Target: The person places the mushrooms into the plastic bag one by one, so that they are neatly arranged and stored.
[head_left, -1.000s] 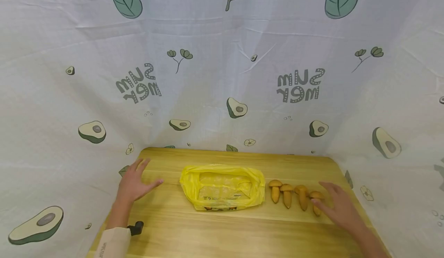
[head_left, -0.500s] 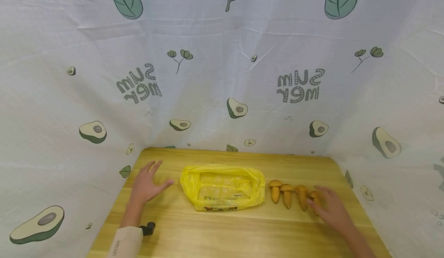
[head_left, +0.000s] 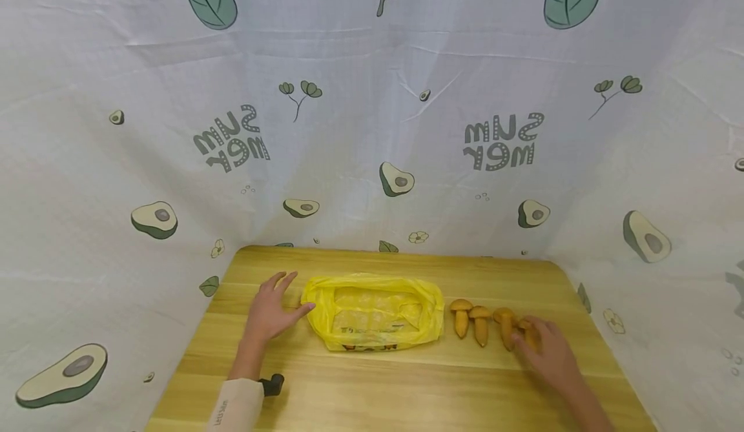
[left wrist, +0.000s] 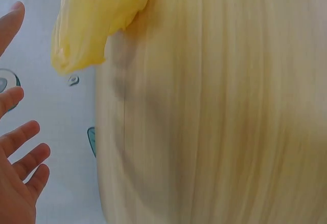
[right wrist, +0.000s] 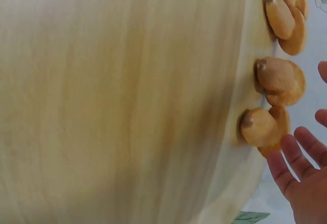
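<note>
A yellow plastic bag (head_left: 318,332) lies with its mouth spread wide at the middle of the table. My left hand (head_left: 270,312) is at its left side, fingers spread, the thumb tip overlapping the bag's edge in the head view. The left wrist view has the hand (left wrist: 18,183) below the bag's hanging yellow corner (left wrist: 82,40). Right of the bag, several brown mushrooms (head_left: 480,325) lie in a row, caps to the back. My right hand (head_left: 551,358) reaches round the rightmost mushroom (head_left: 530,335), thumb on its left. In the right wrist view, loosely extended fingers (right wrist: 280,170) are close beside that mushroom (right wrist: 260,127).
The wooden table (head_left: 383,393) has rounded back corners. A white cloth (head_left: 349,141) printed with avocados and leaves hangs behind and on both sides. A black strap piece (head_left: 272,385) sticks out at my left wrist, beside a light sleeve (head_left: 237,406).
My left hand has moved right, from the table's left edge to the bag's side. My right hand has moved slightly left and forward over the rightmost mushroom. Bag and mushrooms stay in place.
</note>
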### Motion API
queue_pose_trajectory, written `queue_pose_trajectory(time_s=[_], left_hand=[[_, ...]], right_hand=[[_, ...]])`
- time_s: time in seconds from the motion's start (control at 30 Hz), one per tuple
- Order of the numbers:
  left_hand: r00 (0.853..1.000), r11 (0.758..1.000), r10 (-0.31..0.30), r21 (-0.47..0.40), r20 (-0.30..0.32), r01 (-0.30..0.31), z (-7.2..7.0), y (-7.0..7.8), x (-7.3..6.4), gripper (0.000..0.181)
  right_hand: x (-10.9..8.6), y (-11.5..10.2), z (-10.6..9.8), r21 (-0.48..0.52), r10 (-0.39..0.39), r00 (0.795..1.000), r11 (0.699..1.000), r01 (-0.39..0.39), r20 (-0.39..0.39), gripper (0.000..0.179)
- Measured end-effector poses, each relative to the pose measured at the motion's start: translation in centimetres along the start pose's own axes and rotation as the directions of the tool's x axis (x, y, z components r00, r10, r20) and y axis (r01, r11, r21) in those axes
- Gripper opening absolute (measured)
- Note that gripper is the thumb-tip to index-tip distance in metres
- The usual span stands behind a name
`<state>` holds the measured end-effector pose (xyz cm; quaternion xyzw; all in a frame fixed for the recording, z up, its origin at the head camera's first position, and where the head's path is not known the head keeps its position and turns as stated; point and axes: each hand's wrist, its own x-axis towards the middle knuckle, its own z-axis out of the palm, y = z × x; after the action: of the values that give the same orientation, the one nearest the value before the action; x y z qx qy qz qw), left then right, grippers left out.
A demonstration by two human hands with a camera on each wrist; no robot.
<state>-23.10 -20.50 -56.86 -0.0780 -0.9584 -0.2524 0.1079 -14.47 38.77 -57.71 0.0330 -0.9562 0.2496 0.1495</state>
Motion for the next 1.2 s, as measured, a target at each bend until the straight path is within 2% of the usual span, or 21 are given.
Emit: queue_pose_trajectory(time_s=[0.4, 0.67, 0.8, 1.03, 1.2], left_hand=[[0.995, 0.996, 0.089, -0.024, -0.052, -0.091, 3.9, 4.6, 0.5, 0.083], [0.986, 0.981, 0.157, -0.107, -0.049, -0.162, 5.9, 9.0, 1.1, 0.079], [0.982, 0.973, 0.187, -0.130, -0.039, -0.190, 6.8, 10.7, 1.3, 0.078], [0.986, 0.982, 0.168, -0.094, 0.022, -0.165, 7.8, 11.7, 1.1, 0.073], [0.984, 0.984, 0.180, -0.004, 0.003, -0.180, 8.0, 11.2, 0.9, 0.060]], right_hand=[[-0.8, 0.1, 1.2, 0.033, 0.083, 0.997, 0.996, -0.082, -0.011, 0.047], [-1.3, 0.0, 1.6, 0.018, 0.154, 0.987, 0.988, -0.154, -0.040, 0.047], [-1.2, 0.0, 1.8, 0.020, 0.198, 0.980, 0.980, -0.198, -0.036, 0.044], [-1.2, 0.0, 2.2, 0.043, 0.282, 0.959, 0.958, -0.283, 0.012, 0.044], [-1.1, 0.6, 2.5, 0.041, 0.307, 0.952, 0.951, -0.307, 0.003, 0.040]])
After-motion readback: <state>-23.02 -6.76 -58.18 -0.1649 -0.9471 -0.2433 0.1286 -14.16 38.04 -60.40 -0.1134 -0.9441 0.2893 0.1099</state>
